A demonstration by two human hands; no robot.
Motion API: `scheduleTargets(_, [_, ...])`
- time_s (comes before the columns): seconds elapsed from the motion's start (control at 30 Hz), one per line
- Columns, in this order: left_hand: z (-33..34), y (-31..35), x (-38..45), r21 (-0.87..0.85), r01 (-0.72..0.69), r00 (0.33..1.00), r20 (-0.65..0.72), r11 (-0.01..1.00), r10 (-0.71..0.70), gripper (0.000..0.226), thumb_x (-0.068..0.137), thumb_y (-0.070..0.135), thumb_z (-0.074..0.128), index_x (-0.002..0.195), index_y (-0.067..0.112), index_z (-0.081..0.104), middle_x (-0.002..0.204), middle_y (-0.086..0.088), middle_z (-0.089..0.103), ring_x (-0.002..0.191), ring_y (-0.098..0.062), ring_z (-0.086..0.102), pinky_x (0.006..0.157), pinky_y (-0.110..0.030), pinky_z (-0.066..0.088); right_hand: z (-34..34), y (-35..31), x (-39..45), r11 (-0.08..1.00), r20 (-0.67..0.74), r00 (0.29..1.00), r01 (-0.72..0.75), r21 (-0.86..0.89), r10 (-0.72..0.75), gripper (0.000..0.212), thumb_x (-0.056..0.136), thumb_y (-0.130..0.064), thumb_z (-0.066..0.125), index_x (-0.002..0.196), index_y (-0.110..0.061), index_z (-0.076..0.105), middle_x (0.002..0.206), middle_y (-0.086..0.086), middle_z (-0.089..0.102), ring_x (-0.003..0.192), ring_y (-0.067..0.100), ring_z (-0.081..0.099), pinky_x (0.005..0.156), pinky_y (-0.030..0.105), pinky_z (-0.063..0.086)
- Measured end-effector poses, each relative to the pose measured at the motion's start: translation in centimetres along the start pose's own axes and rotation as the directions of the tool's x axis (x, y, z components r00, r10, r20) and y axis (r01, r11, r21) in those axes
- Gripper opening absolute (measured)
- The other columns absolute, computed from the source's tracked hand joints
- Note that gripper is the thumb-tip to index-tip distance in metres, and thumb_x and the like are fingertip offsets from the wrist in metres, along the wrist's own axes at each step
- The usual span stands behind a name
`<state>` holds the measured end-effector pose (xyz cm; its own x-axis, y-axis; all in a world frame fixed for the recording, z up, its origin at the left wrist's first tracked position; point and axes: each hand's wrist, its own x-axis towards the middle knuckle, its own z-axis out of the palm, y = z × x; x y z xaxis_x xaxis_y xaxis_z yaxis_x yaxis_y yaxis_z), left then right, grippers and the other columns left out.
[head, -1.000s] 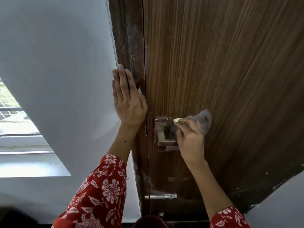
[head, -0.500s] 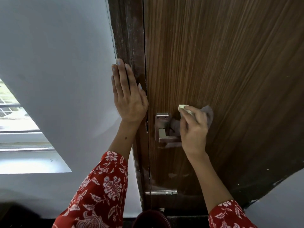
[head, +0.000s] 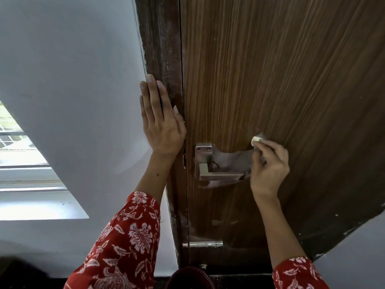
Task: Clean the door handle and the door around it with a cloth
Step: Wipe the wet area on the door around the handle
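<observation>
A brown wood-grain door [head: 281, 69] carries a square metal lever handle [head: 216, 175] on a backplate [head: 203, 151]. A grey cloth [head: 231, 161] stretches behind the lever, from the backplate to my right hand [head: 269, 165], which pinches the cloth's right end with curled fingers; a pale corner of the cloth sticks out above the fingers. My left hand [head: 160, 119] lies flat with straight fingers on the dark door frame [head: 160, 38] and the wall's edge, just left of the handle.
A white wall [head: 73, 80] fills the left, with a window and sill [head: 31, 184] low on it. A metal plate [head: 203, 245] sits on the door's edge below the handle. White wall also shows at the bottom right.
My right hand has moved right, off the handle, pulling the cloth out behind the lever. The left hand stays flat on the frame.
</observation>
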<state>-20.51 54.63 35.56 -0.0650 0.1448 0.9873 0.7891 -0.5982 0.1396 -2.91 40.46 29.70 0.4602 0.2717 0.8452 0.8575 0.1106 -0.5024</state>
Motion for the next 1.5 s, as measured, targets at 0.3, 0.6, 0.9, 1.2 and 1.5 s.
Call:
scheduleTargets(0.3, [0.2,-0.2,0.0,-0.006,-0.010,1.000,-0.005,1.000,0.010,0.049,0.099,0.019,0.033,0.140,-0.005,0.026,0.144,-0.030,0.036,0.138,-0.038,0.023,0.119,-0.041,0.019,0.0,0.7,0.4,0.999,-0.001,1.000,0.003,0.040,-0.003,0.020,0.083,0.002,0.065,0.102,-0.001,0.069,0.103,0.014,0.062,0.095,0.023,0.058,0.077,0.032,0.054])
scheduleTargets(0.6, [0.2,-0.2,-0.1,-0.014,-0.020,1.000,-0.024,1.000,0.020,0.049,0.098,0.017,0.036,0.141,-0.006,0.027,0.145,-0.029,0.034,0.139,-0.039,0.023,0.118,-0.042,0.022,-0.3,0.8,0.2,1.000,0.022,0.999,0.030,-0.004,-0.030,0.023,0.086,0.000,0.059,0.107,0.000,0.067,0.107,0.017,0.061,0.099,0.022,0.057,0.087,0.026,0.049])
scheduleTargets(0.9, [0.0,-0.2,-0.1,-0.023,-0.020,1.000,-0.012,1.000,0.020,0.049,0.098,0.017,0.037,0.141,-0.006,0.027,0.144,-0.031,0.036,0.139,-0.039,0.024,0.117,-0.044,0.025,-1.0,1.8,-0.5,0.998,0.098,0.994,0.044,-0.038,-0.040,0.025,0.084,0.000,0.061,0.108,0.000,0.066,0.109,0.018,0.060,0.100,0.023,0.058,0.084,0.033,0.053])
scheduleTargets(1.2, [-0.1,-0.2,-0.1,-0.037,-0.024,1.000,-0.012,0.999,0.024,0.050,0.098,0.017,0.038,0.141,-0.006,0.027,0.143,-0.032,0.036,0.138,-0.040,0.025,0.116,-0.045,0.027,-1.7,3.1,-1.8,0.990,0.232,0.967,0.122,-0.077,-0.101,0.027,0.078,0.006,0.066,0.104,0.002,0.067,0.105,0.019,0.063,0.095,0.028,0.060,0.080,0.038,0.055])
scheduleTargets(1.5, [-0.1,-0.1,-0.1,-0.040,-0.016,1.000,-0.027,0.999,0.015,0.049,0.098,0.016,0.039,0.140,-0.005,0.028,0.142,-0.032,0.038,0.137,-0.041,0.028,0.115,-0.047,0.030,-1.8,3.7,-2.1,0.995,0.176,0.983,-0.039,-0.089,0.055,0.022,0.079,0.005,0.067,0.101,0.004,0.068,0.103,0.019,0.064,0.093,0.027,0.062,0.075,0.041,0.057])
